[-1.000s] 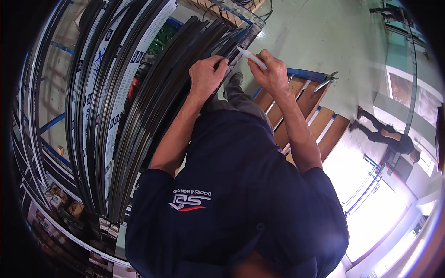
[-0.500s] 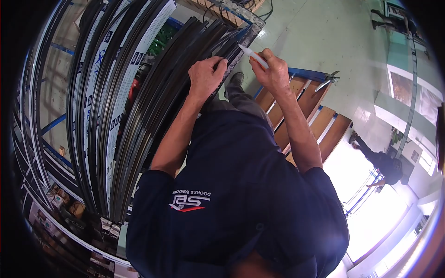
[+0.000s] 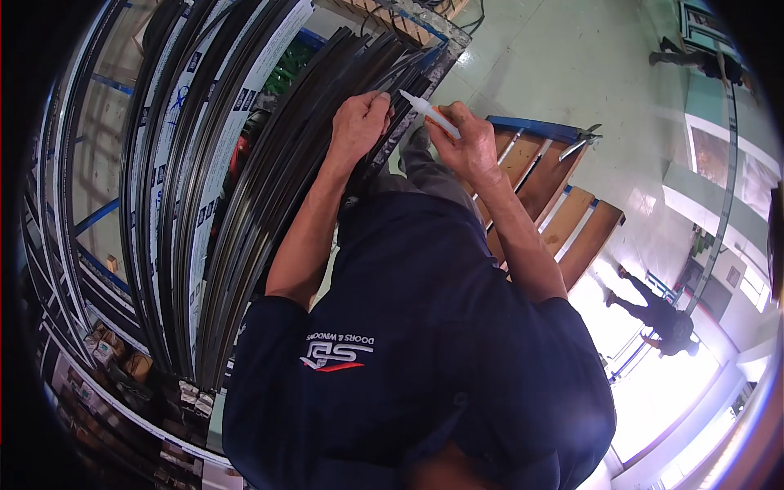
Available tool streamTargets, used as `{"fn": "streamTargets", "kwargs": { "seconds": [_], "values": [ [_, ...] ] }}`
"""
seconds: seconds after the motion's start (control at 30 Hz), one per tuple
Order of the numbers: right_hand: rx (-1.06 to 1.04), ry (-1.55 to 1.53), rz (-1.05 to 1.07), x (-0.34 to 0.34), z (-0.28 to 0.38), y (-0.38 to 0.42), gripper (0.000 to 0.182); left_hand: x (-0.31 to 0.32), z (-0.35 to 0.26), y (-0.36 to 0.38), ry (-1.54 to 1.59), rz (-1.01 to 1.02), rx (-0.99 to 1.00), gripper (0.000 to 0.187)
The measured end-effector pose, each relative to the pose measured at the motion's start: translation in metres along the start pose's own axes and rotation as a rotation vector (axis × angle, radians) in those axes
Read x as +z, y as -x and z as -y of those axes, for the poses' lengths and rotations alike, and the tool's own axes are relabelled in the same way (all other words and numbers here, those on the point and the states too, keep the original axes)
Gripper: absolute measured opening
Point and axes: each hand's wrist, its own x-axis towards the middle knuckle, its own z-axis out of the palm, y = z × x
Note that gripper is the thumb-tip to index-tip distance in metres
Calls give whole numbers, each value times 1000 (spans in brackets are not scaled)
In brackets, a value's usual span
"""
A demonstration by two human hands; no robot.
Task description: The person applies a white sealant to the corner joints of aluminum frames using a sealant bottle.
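The white tube (image 3: pixel 436 117) is now pointing its tapered nozzle toward the left hand (image 3: pixel 358 131), having moved closer to it since the earlier frame. Its smooth, cylindrical body is showing orange markings beside the fingers. The right hand (image 3: pixel 469 149) is closing around the tube, fingers curling and thumb pressing, and is sitting slightly lower than before. The left hand is bending half closed over the dark strips (image 3: pixel 298 163), its thumb lying near the index finger; whether it is pinching a strip, I cannot tell.

The strips are running long, narrow and glossy in a dense bundle, looking curved through the wide lens. Beside them, further profiles (image 3: pixel 231 122) are carrying pale, printed film. Green material (image 3: pixel 287 69) is showing between the two groups. On the other side, flat brown wooden slats (image 3: pixel 545 184) are resting by a blue bar (image 3: pixel 535 128). Farther off, a person in dark clothing (image 3: pixel 660 320) is now standing in a different pose near the bright opening.
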Motion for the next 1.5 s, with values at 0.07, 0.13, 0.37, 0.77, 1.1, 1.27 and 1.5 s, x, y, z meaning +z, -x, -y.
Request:
{"fn": "streamTargets", "kwargs": {
  "seconds": [0.07,0.13,0.37,0.77,1.1,1.27,1.5],
  "values": [
    [11,-11,1,0,0,-1,23,0,1,0,11,8,-4,43],
    [14,-13,3,1,0,-3,23,-1,-1,1,14,12,-10,43],
    [23,21,-2,-2,-1,-9,22,-2,3,-2,-20,0,-37,45],
    [35,48,-1,-9,-12,-17,22,-3,5,-3,-2,24,-47,44],
    [37,35,-30,-14,-21,-23,23,-4,-2,1,56,44,-17,41],
    [-9,10,-19,-17,-22,-19,23,-5,2,-1,91,76,-12,39],
    [-68,-13,-41,-14,-28,-17,23,-6,-1,0,100,89,-32,40]
  ]
}}
